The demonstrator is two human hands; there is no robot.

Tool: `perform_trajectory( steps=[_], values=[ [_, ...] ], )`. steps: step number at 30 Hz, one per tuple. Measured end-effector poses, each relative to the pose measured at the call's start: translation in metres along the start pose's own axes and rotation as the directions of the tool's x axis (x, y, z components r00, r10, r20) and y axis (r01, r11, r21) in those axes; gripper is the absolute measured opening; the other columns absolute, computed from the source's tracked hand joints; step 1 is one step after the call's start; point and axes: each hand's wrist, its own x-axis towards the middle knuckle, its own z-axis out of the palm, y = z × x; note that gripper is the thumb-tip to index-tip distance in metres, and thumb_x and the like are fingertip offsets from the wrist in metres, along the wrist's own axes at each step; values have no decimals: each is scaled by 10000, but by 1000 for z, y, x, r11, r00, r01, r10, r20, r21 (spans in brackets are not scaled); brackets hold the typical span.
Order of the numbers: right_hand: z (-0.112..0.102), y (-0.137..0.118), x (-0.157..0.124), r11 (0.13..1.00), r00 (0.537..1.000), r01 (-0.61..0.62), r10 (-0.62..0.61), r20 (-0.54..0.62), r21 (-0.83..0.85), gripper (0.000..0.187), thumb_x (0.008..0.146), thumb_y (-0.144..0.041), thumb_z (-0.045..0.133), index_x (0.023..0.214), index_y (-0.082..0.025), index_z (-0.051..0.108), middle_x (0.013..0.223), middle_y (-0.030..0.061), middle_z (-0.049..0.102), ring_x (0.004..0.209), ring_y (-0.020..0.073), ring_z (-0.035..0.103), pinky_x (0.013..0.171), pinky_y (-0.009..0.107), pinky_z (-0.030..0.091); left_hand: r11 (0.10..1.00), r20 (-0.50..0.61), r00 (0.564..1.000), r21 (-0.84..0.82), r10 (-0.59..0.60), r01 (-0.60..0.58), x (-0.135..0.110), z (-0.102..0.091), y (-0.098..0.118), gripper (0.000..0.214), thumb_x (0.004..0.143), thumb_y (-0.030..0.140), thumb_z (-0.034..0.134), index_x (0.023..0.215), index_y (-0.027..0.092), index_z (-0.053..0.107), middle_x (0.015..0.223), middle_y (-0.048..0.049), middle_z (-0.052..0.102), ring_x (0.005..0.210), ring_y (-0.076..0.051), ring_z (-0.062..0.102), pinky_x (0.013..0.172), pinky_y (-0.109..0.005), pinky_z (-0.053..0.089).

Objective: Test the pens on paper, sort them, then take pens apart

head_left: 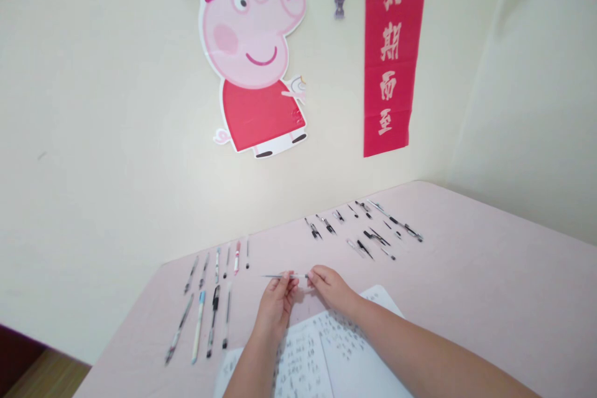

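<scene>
Between my two hands a slim pen (300,276) lies level, with a thin dark length pointing left and a clear part with a dark end at the right. Thumb and fingers of my left hand (274,306) pinch it around the middle. My right hand (333,289) is closed on its right end, and the fingers cover part of it. Below both hands an open notebook (359,367) with handwritten pages rests on the table, partly under my forearms.
Two rows of pens, among them a light blue-capped pen (198,326) and a black-capped pen (213,320), lie at left on the pink table (466,298). Several pen parts (375,236) are spread at the back right. The wall carries a pig cutout (261,112) and a red banner (375,106).
</scene>
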Motion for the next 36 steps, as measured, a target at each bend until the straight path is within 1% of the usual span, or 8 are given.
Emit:
perform_trajectory(
  steps=[5, 10, 17, 21, 26, 29, 34, 36],
  values=[
    [1, 0, 0, 998, 998, -49, 50, -26, 47, 144, 789, -260, 499, 683, -171, 541, 651, -10, 522, 653, 132, 476, 620, 244, 369, 1000, -7, 1000, 1, 6, -6, 2, -1, -2, 109, 807, 44, 533, 751, 76, 621, 643, -41, 649, 539, -71, 617, 503, -139, 512],
    [2, 0, 0, 996, 997, -63, 65, -40, 65, 86, 754, -239, 521, 716, -167, 547, 680, -3, 532, 669, 137, 484, 637, 251, 377, 1000, -7, 1000, -20, 9, -9, 4, -3, -3, 106, 804, 45, 537, 743, 81, 616, 651, -44, 651, 548, -75, 619, 512, -143, 514],
    [0, 0, 1, 998, 998, -52, 53, -33, 22, 326, 862, -338, 375, 631, -166, 528, 633, 4, 517, 657, 141, 491, 635, 260, 371, 1000, -3, 1000, -8, 2, -2, 3, -3, -2, 103, 799, 45, 543, 738, 89, 613, 651, -39, 647, 552, -78, 619, 509, -146, 514],
    [1, 3, 1, 998, 998, -57, 57, -37, -3, 212, 803, -283, 463, 632, -172, 522, 627, -7, 511, 649, 139, 475, 625, 253, 362, 1000, 3, 1000, 3, 4, -4, 3, -2, -2, 112, 804, 43, 535, 743, 86, 619, 653, -39, 647, 543, -72, 613, 510, -143, 515],
    [2, 1, 0, 991, 996, -77, 82, -45, 114, 47, 721, -213, 531, 746, -175, 520, 688, -9, 524, 664, 138, 483, 636, 254, 382, 1000, 1, 1000, -3, 10, -10, 3, -3, -2, 119, 807, 46, 533, 740, 86, 622, 652, -41, 650, 551, -72, 617, 517, -141, 519],
    [0, -2, 0, 989, 998, -59, 63, -26, 135, 91, 739, -247, 537, 790, -173, 520, 702, -7, 525, 672, 139, 487, 647, 258, 391, 1000, 3, 1000, -5, 7, -7, 4, -3, -2, 116, 803, 43, 538, 738, 87, 622, 651, -40, 651, 551, -71, 618, 521, -140, 520],
    [-2, -2, 0, 1000, 1000, -15, 15, -5, -17, 311, 877, -335, 369, 675, -170, 539, 690, 17, 537, 705, 151, 500, 677, 270, 385, 1000, 4, 1000, -8, 2, -2, 3, -4, -3, 113, 802, 37, 535, 749, 88, 622, 662, -39, 650, 556, -75, 621, 518, -144, 520],
    [-1, -1, 1, 999, 1000, -2, 2, 4, -51, 301, 872, -309, 384, 661, -168, 547, 687, 17, 540, 707, 150, 504, 686, 268, 383, 1000, 6, 1000, -5, 3, -3, 3, -4, -3, 110, 803, 40, 535, 753, 85, 622, 667, -41, 649, 553, -74, 619, 516, -144, 520]
  ],
)
